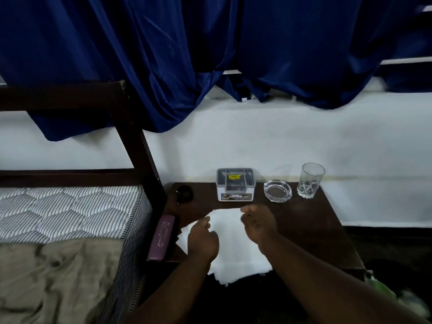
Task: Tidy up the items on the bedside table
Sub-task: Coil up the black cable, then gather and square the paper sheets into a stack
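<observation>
**A bedroom, seen at the bedside**
A dark wooden bed frame (pixel 136 146) with a striped quilted mattress (pixel 70 209) lies at 9 o'clock. Beside it, a dark bedside table (pixel 315 230) carries a drinking glass (pixel 309 181), a glass ashtray (pixel 277 190) and a white cloth (pixel 233 244). Blue curtains (pixel 280 43) hang at 12 o'clock over a white wall (pixel 233 141).

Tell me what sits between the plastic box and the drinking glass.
A clear glass ashtray lies between box and drinking glass; the head view shows it.

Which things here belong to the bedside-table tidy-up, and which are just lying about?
Job: white cloth, pinched by left hand and right hand; plastic box; ashtray; glass; purple case; small black item.
Lying about: blue curtain; mattress; brown blanket.
</observation>
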Tool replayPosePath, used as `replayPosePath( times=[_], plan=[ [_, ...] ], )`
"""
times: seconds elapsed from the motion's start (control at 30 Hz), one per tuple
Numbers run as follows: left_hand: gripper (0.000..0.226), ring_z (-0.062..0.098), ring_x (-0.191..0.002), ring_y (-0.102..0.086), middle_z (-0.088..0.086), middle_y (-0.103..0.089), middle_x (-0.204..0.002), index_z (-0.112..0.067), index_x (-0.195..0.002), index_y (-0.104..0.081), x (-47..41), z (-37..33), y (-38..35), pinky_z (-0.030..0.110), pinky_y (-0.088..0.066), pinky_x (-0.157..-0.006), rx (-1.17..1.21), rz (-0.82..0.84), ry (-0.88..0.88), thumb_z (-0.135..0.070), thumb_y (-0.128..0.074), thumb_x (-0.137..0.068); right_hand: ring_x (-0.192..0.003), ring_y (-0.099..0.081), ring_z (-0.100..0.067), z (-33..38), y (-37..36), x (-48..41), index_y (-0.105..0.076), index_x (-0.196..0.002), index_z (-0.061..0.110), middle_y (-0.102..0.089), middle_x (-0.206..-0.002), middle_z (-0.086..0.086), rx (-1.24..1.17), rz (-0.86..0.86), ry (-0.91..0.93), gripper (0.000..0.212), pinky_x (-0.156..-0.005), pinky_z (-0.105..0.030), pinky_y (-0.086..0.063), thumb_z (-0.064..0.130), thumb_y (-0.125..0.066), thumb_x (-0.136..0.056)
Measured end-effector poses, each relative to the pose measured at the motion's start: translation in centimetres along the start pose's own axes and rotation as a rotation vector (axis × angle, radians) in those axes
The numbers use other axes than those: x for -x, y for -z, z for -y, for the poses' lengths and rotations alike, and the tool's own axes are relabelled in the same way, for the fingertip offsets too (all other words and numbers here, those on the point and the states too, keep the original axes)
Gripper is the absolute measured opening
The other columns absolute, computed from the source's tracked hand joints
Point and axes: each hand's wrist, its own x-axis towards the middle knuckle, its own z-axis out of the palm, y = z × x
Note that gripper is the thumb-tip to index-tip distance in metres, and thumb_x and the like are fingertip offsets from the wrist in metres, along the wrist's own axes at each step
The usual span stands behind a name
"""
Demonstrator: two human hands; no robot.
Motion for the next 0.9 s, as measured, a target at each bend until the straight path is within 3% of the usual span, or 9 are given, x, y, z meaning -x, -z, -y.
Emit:
replayPosePath(
  times=[0.1,0.2,0.43,0.6,0.73,0.9],
  plan=[
    [0.056,0.024,-0.138,-0.049,0.007,-0.051,-0.150,-0.013,-0.149,-0.047,1.0,1.4,-1.1,0.030,-0.036,-0.116,-0.067,0.031,0.034,-0.007,-0.058,-0.095,-0.105,-0.070,-0.026,-2.7,0.3,0.8,-0.076,-0.103,0.013,-0.074,-0.109,-0.008,0.005,0.001,-0.028,0.023,-0.095,-0.036,-0.054,0.008,-0.066,-0.084],
    [0.065,0.026,-0.143,-0.042,0.008,-0.044,-0.156,-0.015,-0.155,-0.039,1.8,1.8,-1.8,0.033,-0.032,-0.117,-0.156,0.038,0.026,-0.015,-0.061,-0.094,-0.110,-0.066,-0.024,-4.4,0.3,1.9,-0.072,-0.114,0.012,-0.070,-0.115,-0.005,0.127,0.046,0.038,0.027,-0.099,-0.031,-0.049,0.013,-0.068,-0.087],
    [0.072,0.030,-0.144,-0.037,0.007,-0.041,-0.157,-0.022,-0.154,-0.038,2.1,1.9,-3.0,0.043,-0.032,-0.118,-0.243,-0.054,0.029,-0.027,-0.067,-0.087,-0.116,-0.060,-0.021,-6.4,-0.9,3.4,-0.063,-0.127,0.016,-0.060,-0.129,-0.004,0.238,0.102,0.209,0.044,-0.104,-0.027,-0.043,0.023,-0.074,-0.085],
    [0.069,0.033,-0.148,-0.023,0.002,-0.020,-0.165,-0.031,-0.146,-0.040,3.3,1.8,-3.1,0.053,-0.026,-0.118,-0.166,-0.255,0.288,-0.027,-0.069,-0.084,-0.126,-0.051,-0.026,-6.7,-2.1,3.7,-0.060,-0.133,0.017,-0.054,-0.137,-0.004,0.337,0.143,0.291,0.056,-0.107,-0.033,-0.041,0.027,-0.073,-0.080],
    [0.074,0.037,-0.141,-0.033,0.006,-0.026,-0.159,-0.028,-0.144,-0.035,3.0,2.4,-3.1,0.055,-0.037,-0.112,-0.024,-0.306,0.408,-0.023,-0.073,-0.081,-0.130,-0.046,-0.027,-6.4,-2.6,3.7,-0.059,-0.137,0.017,-0.051,-0.141,-0.004,0.388,0.153,0.291,0.058,-0.109,-0.040,-0.042,0.028,-0.073,-0.082],
    [0.072,0.042,-0.132,-0.044,0.010,-0.030,-0.154,-0.023,-0.145,-0.033,3.0,2.3,-2.9,0.051,-0.044,-0.108,0.061,-0.310,0.443,-0.018,-0.071,-0.084,-0.130,-0.046,-0.027,-6.3,-2.9,3.8,-0.058,-0.137,0.020,-0.052,-0.141,-0.004,0.415,0.167,0.291,0.057,-0.109,-0.039,-0.041,0.028,-0.073,-0.083]
  ],
)
